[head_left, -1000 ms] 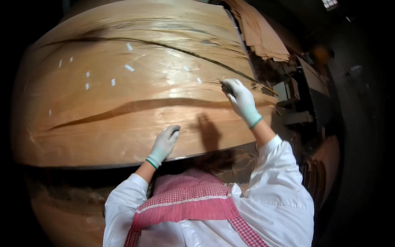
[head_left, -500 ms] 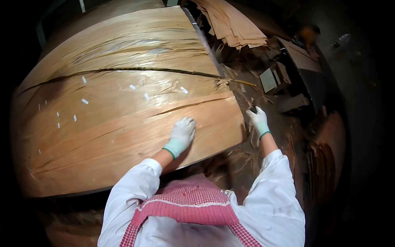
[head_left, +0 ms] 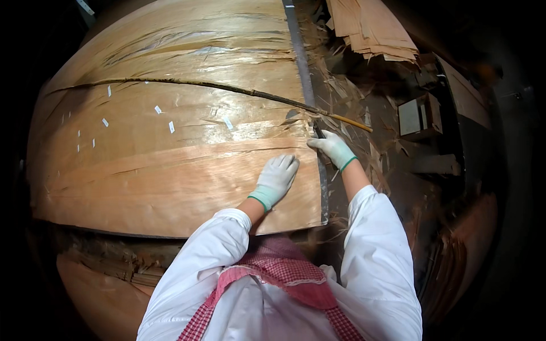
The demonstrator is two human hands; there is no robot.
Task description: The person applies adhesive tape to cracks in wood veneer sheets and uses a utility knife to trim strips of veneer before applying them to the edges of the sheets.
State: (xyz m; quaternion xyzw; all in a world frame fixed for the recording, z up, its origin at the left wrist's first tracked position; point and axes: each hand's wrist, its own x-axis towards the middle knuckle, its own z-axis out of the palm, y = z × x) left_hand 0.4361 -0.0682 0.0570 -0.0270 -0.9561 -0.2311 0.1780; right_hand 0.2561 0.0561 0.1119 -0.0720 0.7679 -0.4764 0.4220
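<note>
My left hand [head_left: 276, 179], in a white glove with a green cuff, lies flat on a sheet of light wood veneer [head_left: 170, 193], fingers stretched out. At the sheet's right edge my right hand [head_left: 334, 149], gloved alike, is closed around a dark hand tool [head_left: 318, 131]; the glove hides most of it, and its kind is unclear. Ragged, torn veneer shows beside the tool. Just beyond both hands a long thin bamboo pole [head_left: 250, 92] lies across the wrinkled veneer, its yellowish end sticking out past the right edge.
Small white paper strips [head_left: 172, 127] dot the veneer. To the right, veneer scraps [head_left: 372, 165] litter the floor near an open box [head_left: 420, 117]. A stack of veneer sheets [head_left: 372, 28] stands at the far right, and more sheets [head_left: 452, 267] stand at the near right.
My right hand has come in from beyond the sheet's edge, bringing the dark tool to that edge. The left hand has slid closer to the right edge. The view has shifted.
</note>
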